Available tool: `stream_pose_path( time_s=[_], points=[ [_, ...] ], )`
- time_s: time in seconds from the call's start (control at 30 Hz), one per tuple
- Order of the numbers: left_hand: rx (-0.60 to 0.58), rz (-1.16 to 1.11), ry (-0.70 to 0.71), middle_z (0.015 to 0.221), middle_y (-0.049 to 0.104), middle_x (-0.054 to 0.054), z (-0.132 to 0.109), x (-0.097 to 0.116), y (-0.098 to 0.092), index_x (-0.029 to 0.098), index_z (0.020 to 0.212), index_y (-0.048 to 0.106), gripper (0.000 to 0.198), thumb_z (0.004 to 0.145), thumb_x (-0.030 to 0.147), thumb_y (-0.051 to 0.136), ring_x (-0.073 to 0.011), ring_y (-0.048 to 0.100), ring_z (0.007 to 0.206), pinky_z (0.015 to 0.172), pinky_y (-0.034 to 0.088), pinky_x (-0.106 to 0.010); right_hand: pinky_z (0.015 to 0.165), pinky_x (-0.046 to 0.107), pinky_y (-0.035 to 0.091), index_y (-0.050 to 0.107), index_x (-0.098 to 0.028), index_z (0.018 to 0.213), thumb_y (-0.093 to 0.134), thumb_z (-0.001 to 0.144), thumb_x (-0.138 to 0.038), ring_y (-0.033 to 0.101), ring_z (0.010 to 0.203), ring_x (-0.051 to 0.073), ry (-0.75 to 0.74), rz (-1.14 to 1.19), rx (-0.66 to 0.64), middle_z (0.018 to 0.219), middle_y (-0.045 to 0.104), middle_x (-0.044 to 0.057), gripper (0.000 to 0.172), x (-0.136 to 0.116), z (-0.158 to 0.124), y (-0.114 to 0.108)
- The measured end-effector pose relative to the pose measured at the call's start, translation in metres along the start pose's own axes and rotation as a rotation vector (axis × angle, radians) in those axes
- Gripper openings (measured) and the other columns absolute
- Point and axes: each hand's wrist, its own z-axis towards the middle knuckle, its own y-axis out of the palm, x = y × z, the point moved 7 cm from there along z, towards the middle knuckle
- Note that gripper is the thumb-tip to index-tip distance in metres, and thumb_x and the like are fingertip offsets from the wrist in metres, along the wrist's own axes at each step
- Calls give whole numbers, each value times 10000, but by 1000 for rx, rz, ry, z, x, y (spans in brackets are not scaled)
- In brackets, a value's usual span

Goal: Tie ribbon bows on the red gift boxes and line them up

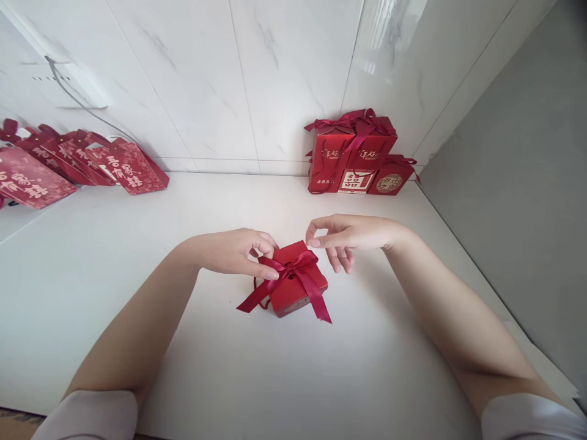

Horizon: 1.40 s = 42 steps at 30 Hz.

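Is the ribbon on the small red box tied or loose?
Tied. The ribbon forms a bow on the small red box, with two loose tails; the left hand pinches one loop.

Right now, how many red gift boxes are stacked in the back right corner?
4: a tall bow-topped box on the left, a second bow-topped box upper right, and below it a white-labelled box and a gold-medallion box. Others may be hidden behind.

Bare counter (pixel 376 342) surrounds box (pixel 293 292); stacks stand far.

White marble-tiled walls (pixel 284 79) meet a white countertop (pixel 92 275).
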Motion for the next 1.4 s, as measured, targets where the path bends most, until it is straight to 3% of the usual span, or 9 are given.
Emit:
stream_pose_path(
  time_s=[0.17,0.37,0.5,0.63,0.77,0.93,1.1,1.4],
  points=[
    [15,3,-24,1222,614,-49,0,-1,2,199,821,692,430,888,590,525,-196,606,968,780,455,-276,468,242,487,531,-179,1139,624,861,-608,666,467,167,-44,116,-120,679,750,48,519,0,10,13],
    [40,20,-51,1247,604,-24,0,0,1,236,895,719,387,852,594,577,-189,603,964,745,446,-266,525,238,505,595,-154,900,657,843,-589,697,554,162,-91,132,-254,683,747,55,443,-1,14,25],
    [166,73,-56,1091,617,-42,0,1,-4,211,825,670,428,810,634,604,-184,580,850,686,435,-286,535,235,501,623,-143,823,673,829,-582,671,587,141,-144,133,-254,711,737,55,442,-3,17,26],
    [253,145,-1,951,573,-47,-2,5,-9,195,743,613,473,890,627,488,-161,517,743,674,417,-302,552,231,490,629,-147,792,658,858,-551,606,583,108,-206,114,-170,713,696,29,411,-6,17,20],
    [172,61,-28,793,547,-16,-3,-1,-8,192,699,555,473,914,602,464,-127,427,617,564,340,-283,605,230,476,647,-139,779,649,889,-489,557,594,89,-253,89,-154,698,665,15,367,-9,15,18],
    [85,-58,-11,674,513,12,-2,-1,-9,190,692,585,391,870,537,571,-101,366,568,513,289,-262,474,193,422,679,-147,927,665,893,-459,554,508,86,-253,110,-212,594,625,-24,314,-7,14,22],
    [68,-69,9,655,522,13,1,0,-7,188,693,604,349,846,502,611,-98,391,567,510,304,-247,390,155,335,682,-140,892,714,867,-407,501,434,45,-313,157,-183,590,622,-39,270,-11,15,22],
    [57,-66,-14,618,461,15,1,-4,-4,171,639,532,409,849,515,600,-93,334,538,488,263,-247,342,156,331,616,-154,836,707,870,-412,460,364,54,-377,228,-130,510,611,-50,276,-13,20,18]
  ],
)
